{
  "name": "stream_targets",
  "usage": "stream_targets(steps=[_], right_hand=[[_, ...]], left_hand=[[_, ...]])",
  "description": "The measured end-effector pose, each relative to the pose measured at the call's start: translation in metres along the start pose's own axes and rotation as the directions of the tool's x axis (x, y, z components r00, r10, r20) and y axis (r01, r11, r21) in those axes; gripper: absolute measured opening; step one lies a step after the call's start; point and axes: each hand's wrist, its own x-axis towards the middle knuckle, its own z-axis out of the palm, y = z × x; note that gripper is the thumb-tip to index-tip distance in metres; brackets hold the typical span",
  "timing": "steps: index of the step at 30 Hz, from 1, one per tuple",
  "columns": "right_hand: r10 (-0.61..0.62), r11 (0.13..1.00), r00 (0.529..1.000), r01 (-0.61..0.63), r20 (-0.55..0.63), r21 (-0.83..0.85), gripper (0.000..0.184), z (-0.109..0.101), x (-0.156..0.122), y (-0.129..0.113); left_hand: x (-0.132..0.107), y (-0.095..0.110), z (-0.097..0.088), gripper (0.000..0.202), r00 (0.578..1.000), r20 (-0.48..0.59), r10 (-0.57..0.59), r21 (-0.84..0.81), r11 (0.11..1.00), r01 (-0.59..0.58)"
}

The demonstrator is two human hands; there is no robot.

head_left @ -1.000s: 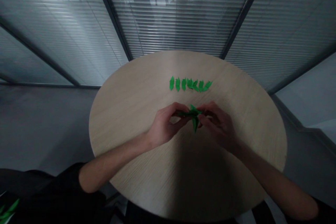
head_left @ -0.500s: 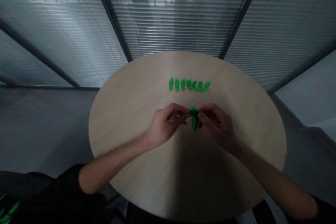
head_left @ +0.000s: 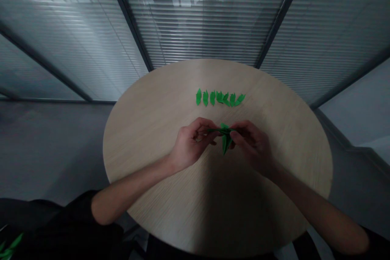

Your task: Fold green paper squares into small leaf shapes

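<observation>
Both my hands are raised above the middle of the round wooden table [head_left: 152,195], pinching a folded green paper piece [head_left: 226,141] between them. My left hand [head_left: 191,140] grips its long, narrow left end. My right hand [head_left: 251,145] holds its right side, with the fingers partly covering the paper. Pointed green flaps hang down below the grip. Farther across the table lies a straight row of several small folded green paper leaves [head_left: 219,98], out of reach of my fingers' current position and apart from both hands.
The round table stands before slatted blinds behind glass panels [head_left: 198,20] with dark frames. At the lower left, green leaf-like pieces [head_left: 9,244] show against my dark clothing, below the table's edge. A grey floor [head_left: 45,158] surrounds the table.
My hands have drawn slightly closer together, and the green paper's hanging flaps have shifted a little. The row of leaves on the table has not moved.
</observation>
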Motion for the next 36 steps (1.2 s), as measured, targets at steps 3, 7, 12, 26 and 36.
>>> stream_targets(steps=[3, 7, 12, 26, 36], right_hand=[[-0.037, 0.997, 0.999, 0.038, 0.018, -0.064, 0.016, -0.0001, -0.0005, 0.0003], [-0.14, 0.977, 0.989, 0.147, 0.056, -0.152, 0.022, 0.0011, -0.0025, 0.0017], [-0.133, 0.964, 0.989, 0.144, 0.064, -0.222, 0.01, -0.0007, -0.0041, 0.0026], [-0.266, 0.832, 0.949, 0.316, 0.171, -0.456, 0.008, -0.0077, 0.0003, 0.0022], [-0.305, 0.797, 0.937, 0.35, 0.173, -0.492, 0.005, -0.0068, 0.0003, 0.002]], left_hand=[[-0.0008, -0.0028, -0.0013, 0.022, 1.0, -0.006, 0.029, 0.071, 0.997, -0.029], [-0.0033, -0.0081, -0.003, 0.014, 0.993, -0.016, 0.114, 0.195, 0.975, -0.109], [-0.0065, -0.0074, -0.0035, 0.011, 0.988, -0.009, 0.153, 0.292, 0.946, -0.143], [-0.0076, -0.0059, -0.0051, 0.014, 0.982, 0.088, 0.168, 0.307, 0.933, -0.187], [-0.0088, -0.0074, -0.0043, 0.015, 0.99, 0.094, 0.109, 0.259, 0.957, -0.13]])
